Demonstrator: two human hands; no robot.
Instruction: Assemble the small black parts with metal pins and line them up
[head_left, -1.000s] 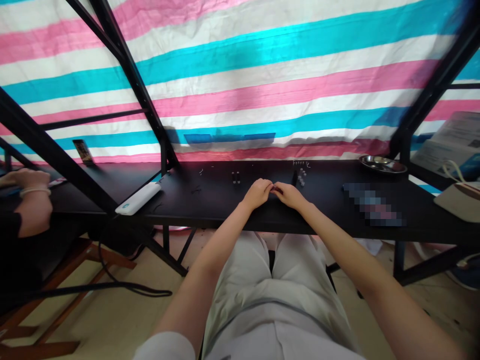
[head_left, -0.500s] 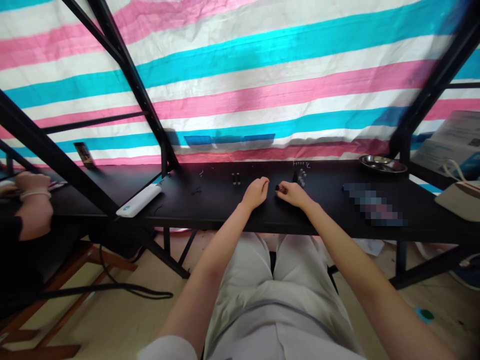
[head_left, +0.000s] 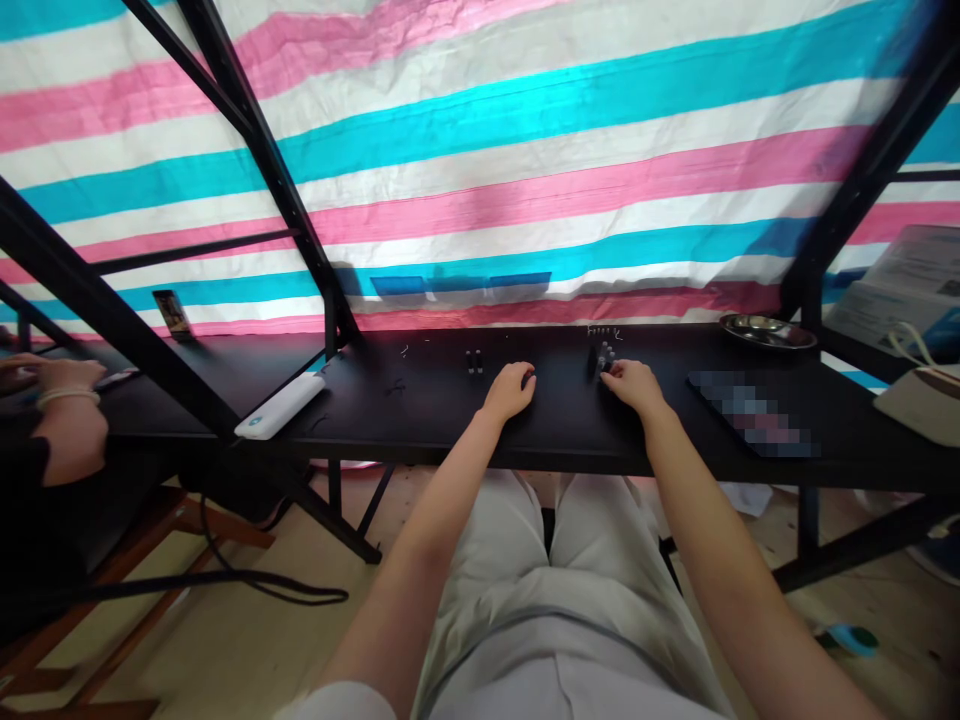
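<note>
Both my hands rest on the black table. My left hand is curled into a loose fist, with a small dark piece showing at its fingertips. My right hand lies further right with its fingers bent, their tips touching a cluster of small bottles, some dark and some clear. What those fingers hold, if anything, is hidden. A pair of tiny dark pieces stands left of my left hand.
A white flat device lies at the table's left, a steel dish at the back right, a blurred flat item near it. Black frame bars slant overhead. Another person's hand works at far left.
My hands, which met at the table's middle, have parted. The right hand moved right to the bottle cluster; the left stayed put, now with the dark piece at its fingertips.
</note>
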